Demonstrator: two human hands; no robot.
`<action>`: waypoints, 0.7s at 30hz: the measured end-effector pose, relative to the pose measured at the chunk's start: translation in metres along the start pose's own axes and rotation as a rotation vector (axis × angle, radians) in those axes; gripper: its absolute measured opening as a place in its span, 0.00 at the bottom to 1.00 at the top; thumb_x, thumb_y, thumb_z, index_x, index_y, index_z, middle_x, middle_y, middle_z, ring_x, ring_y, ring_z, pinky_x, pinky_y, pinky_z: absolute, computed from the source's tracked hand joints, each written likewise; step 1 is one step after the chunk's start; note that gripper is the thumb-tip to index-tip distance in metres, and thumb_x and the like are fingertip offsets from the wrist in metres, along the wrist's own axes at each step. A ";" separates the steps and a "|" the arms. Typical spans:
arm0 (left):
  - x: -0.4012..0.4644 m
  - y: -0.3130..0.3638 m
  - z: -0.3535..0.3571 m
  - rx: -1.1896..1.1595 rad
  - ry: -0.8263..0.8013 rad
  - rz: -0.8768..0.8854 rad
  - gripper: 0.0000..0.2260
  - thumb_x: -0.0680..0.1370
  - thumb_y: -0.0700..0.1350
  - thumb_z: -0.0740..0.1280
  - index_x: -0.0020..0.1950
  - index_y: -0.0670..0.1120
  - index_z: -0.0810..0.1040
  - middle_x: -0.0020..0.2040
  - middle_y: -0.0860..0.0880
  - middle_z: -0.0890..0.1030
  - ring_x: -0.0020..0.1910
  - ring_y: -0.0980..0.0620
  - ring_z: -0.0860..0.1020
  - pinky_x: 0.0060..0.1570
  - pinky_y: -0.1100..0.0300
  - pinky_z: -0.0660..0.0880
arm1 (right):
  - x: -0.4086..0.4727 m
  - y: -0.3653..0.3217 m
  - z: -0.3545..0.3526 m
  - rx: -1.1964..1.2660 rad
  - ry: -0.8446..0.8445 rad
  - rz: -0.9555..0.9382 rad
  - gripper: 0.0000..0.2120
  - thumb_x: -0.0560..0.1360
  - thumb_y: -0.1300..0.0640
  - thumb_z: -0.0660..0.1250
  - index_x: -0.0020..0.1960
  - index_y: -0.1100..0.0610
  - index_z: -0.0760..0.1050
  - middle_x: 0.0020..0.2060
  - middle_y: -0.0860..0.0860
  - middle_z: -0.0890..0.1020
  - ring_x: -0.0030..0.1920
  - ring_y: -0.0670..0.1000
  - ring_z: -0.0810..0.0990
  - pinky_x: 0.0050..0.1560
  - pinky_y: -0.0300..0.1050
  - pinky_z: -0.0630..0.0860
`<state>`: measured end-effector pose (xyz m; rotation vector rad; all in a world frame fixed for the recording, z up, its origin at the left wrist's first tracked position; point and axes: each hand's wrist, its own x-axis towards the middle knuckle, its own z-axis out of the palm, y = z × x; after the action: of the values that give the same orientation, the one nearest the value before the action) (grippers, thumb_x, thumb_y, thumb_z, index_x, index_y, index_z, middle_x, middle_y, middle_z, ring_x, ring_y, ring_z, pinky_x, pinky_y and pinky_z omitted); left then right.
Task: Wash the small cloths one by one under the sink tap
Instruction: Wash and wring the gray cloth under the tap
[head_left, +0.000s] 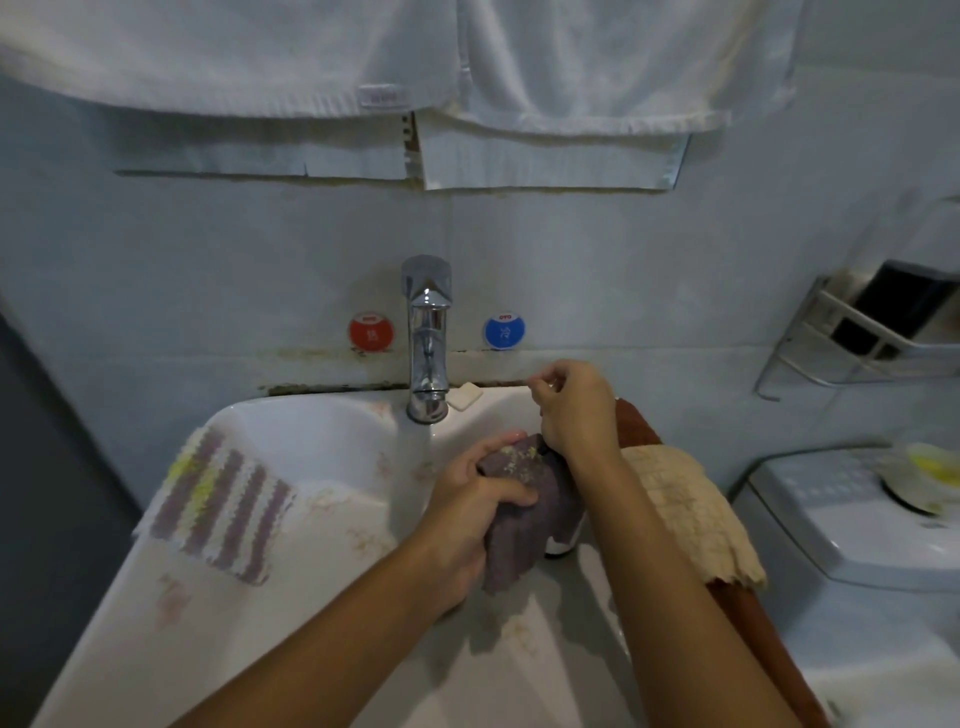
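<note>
A grey-purple cloth (524, 525) with yellow-green flecks hangs over the white sink (311, 431), gripped by my left hand (478, 499) just right of the chrome tap (427, 338). Water runs from the tap in a thin stream beside my left hand. My right hand (571, 410) is above the cloth's top edge, its fingers curled and its fingertips pinched together; its heel touches the cloth. A purple-and-white striped cloth (223, 504) lies over the sink's left rim. A beige cloth (691, 509) and a reddish-brown cloth (636, 421) lie on the right rim.
A small soap bar (466, 396) sits by the tap base. White towels (363, 57) hang overhead. A wire wall rack (857, 338) holds dark items at right. A white appliance (857, 519) with a dish on top stands to the right of the sink.
</note>
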<state>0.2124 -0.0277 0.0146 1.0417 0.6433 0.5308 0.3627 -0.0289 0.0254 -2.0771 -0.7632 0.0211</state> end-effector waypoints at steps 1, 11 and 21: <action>0.000 -0.001 -0.001 -0.001 0.000 0.000 0.25 0.68 0.24 0.66 0.58 0.46 0.81 0.53 0.41 0.83 0.51 0.44 0.82 0.43 0.57 0.80 | 0.000 0.000 0.000 0.006 0.002 -0.006 0.05 0.80 0.56 0.67 0.49 0.57 0.81 0.44 0.55 0.84 0.44 0.54 0.81 0.48 0.49 0.78; -0.004 0.001 -0.019 0.025 0.029 -0.004 0.25 0.67 0.24 0.66 0.58 0.46 0.81 0.53 0.41 0.83 0.49 0.45 0.82 0.43 0.57 0.79 | -0.013 -0.014 -0.009 0.072 0.117 -0.133 0.07 0.80 0.53 0.66 0.50 0.55 0.80 0.37 0.47 0.80 0.36 0.43 0.75 0.35 0.37 0.70; -0.004 0.027 -0.080 0.187 0.011 -0.015 0.30 0.67 0.23 0.65 0.63 0.49 0.77 0.56 0.41 0.82 0.55 0.42 0.81 0.47 0.53 0.79 | -0.054 -0.046 -0.016 -0.007 0.087 -0.282 0.06 0.78 0.57 0.65 0.43 0.55 0.76 0.31 0.45 0.75 0.31 0.43 0.72 0.31 0.35 0.64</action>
<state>0.1504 0.0298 0.0112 1.2088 0.7202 0.4705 0.3001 -0.0503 0.0561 -1.9464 -0.9955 -0.2261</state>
